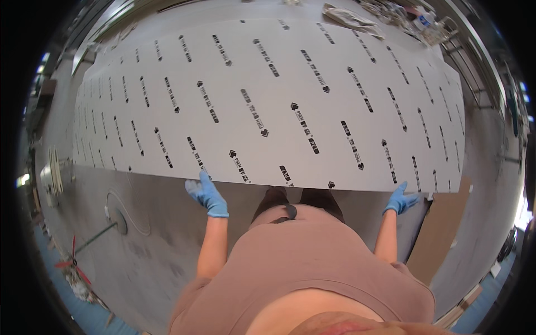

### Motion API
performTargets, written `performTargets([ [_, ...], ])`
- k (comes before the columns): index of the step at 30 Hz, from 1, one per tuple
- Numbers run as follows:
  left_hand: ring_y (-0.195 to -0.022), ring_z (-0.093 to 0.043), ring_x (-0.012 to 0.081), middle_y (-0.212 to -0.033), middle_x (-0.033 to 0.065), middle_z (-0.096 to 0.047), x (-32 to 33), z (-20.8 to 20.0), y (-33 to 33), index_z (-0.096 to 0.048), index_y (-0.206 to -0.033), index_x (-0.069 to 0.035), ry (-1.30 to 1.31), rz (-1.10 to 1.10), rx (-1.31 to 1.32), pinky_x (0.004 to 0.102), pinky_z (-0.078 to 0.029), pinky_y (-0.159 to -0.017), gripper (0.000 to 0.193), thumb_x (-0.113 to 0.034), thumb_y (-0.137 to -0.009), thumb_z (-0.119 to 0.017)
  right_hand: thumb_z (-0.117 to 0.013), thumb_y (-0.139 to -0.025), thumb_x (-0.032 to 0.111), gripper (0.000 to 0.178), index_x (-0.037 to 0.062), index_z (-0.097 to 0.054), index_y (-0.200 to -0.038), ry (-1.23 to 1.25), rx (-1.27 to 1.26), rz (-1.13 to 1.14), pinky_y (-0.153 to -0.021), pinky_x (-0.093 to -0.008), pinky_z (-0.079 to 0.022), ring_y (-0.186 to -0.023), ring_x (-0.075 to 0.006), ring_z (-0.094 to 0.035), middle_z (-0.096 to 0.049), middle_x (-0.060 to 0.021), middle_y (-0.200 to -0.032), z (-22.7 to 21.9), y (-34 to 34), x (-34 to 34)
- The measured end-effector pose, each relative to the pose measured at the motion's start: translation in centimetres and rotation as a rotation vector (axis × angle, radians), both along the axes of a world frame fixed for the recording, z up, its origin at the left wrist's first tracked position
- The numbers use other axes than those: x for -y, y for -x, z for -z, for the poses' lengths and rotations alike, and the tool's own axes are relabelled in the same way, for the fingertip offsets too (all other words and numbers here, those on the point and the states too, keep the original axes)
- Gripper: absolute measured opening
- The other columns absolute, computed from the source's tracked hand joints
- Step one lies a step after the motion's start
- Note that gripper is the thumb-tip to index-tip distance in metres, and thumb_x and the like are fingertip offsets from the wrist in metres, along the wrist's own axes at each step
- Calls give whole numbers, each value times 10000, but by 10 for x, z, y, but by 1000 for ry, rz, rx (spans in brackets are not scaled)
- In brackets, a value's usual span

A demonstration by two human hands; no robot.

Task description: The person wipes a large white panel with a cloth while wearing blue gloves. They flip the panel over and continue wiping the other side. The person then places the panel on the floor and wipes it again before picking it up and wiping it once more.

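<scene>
A large white sheet, printed all over with rows of dark marks, lies flat in front of me. My left hand, in a light blue glove, is at its near edge. One fingertip there overlaps the sheet's margin, and the other fingers spread to the left. Farther right along the same edge is my right hand, gloved the same way. Its thumb points up at the edge while its fingers stretch out to the right. Both hands look open; whether they press on the sheet, I cannot tell.
Brown cardboard lies right of my right arm. Wrapping and a bottle are beyond the sheet's far right edge. At left stand a green pole with a round base and a red-armed piece; a pale cable curls nearby.
</scene>
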State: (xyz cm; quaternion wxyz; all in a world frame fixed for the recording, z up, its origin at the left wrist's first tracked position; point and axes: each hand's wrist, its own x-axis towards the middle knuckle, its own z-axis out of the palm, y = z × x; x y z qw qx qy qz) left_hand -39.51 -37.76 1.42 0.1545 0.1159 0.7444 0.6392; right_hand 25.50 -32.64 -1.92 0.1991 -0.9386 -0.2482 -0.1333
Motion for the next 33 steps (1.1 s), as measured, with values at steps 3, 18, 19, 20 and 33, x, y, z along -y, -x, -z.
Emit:
performTargets([
  [3, -1183, -625, 230, -1268, 92, -670, 11, 17, 11, -547, -1421, -53, 254, -332, 417, 412, -528, -1012, 554, -298, -974, -766, -656, -939, 682, 866, 11, -551, -1478, -320, -664, 325, -1140, -541, -442, -1434, -374, -503, -504, -243, -1567, 27, -21, 11],
  [18, -1307, -618, 280, -1425, 44, -674, -1, 39, 18, -625, -1429, -145, -156, 222, 1165, 471, -492, -1119, 652, -602, -965, -658, -580, -1025, 591, 684, 116, -540, -1516, -1185, -1673, -23, -1198, -514, -415, -1393, -340, -551, -592, -103, -1528, 41, -69, -17],
  [19, -1322, -603, 279, -1451, 39, -654, -1, 42, 18, -591, -1470, -161, -157, 251, 1154, 473, -480, -1131, 705, -642, -958, -645, -575, -1021, 605, 705, 117, -525, -1528, -1200, -1690, -65, -1202, -516, -407, -1413, -342, -529, -577, -104, -1543, 41, -70, -18],
  [20, -1340, -583, 280, -1471, 34, -635, -1, 45, 17, -571, -1489, -170, -183, 319, 1159, 479, -463, -1143, 722, -658, -960, -631, -566, -1031, 595, 696, 113, -512, -1531, -1213, -1711, -161, -1195, -519, -415, -1409, -344, -531, -572, -107, -1543, 41, -70, -17],
  [33, -1464, -440, 314, -1630, 55, -478, -14, 48, 5, -469, -1583, -155, -253, 376, 1158, 521, -357, -1214, 833, -732, -984, -522, -453, -1042, 650, 714, 123, -534, -1517, -1249, -1727, -73, -1191, -573, -401, -1430, -376, -502, -552, -117, -1562, 19, -57, -35],
])
